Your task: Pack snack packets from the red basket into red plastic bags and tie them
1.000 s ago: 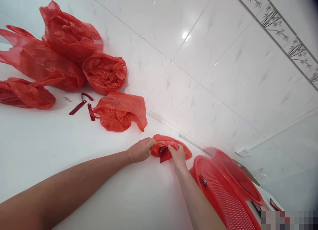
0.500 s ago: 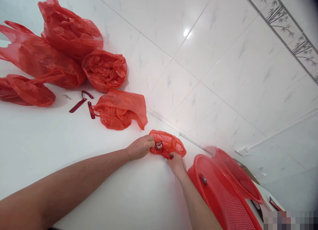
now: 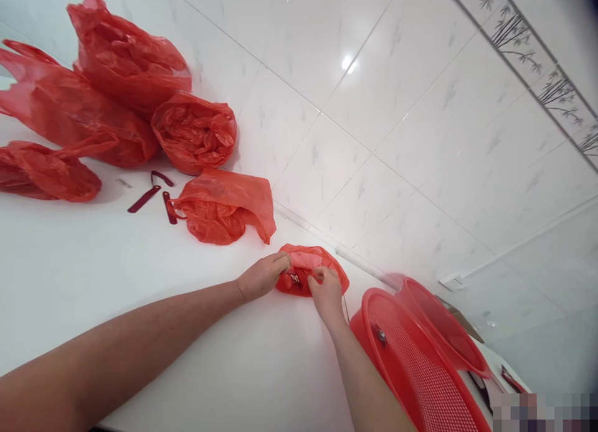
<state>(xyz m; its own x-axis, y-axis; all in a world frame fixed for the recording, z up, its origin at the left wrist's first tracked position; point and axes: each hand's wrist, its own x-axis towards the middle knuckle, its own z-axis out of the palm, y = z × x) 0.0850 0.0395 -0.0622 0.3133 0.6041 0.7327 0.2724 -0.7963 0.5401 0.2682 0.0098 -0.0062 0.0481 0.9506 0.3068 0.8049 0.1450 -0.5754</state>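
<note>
A small red plastic bag (image 3: 337,277) lies on the white tabletop with its mouth open toward me. My left hand (image 3: 264,276) pinches its left rim, fingers closed on the plastic. Inside, near that hand, is a small dark red item with a pale pattern (image 3: 294,279), partly hidden; its kind is unclear. Over the bag's opening is my right hand (image 3: 326,290), thumb and fingers bent and slightly apart, with nothing visible between them.
Several filled red plastic bags (image 3: 194,133) stand at the left along the tiled wall. Dark red strips (image 3: 144,199) lie in front of them. At the right, a red mesh basket (image 3: 427,363) holds a small shiny item, with another red basket (image 3: 446,323) behind.
My right hand has risen from the bag's near rim to over its opening. The patterned item sits lower and is less visible. My left hand keeps its grip on the rim.
</note>
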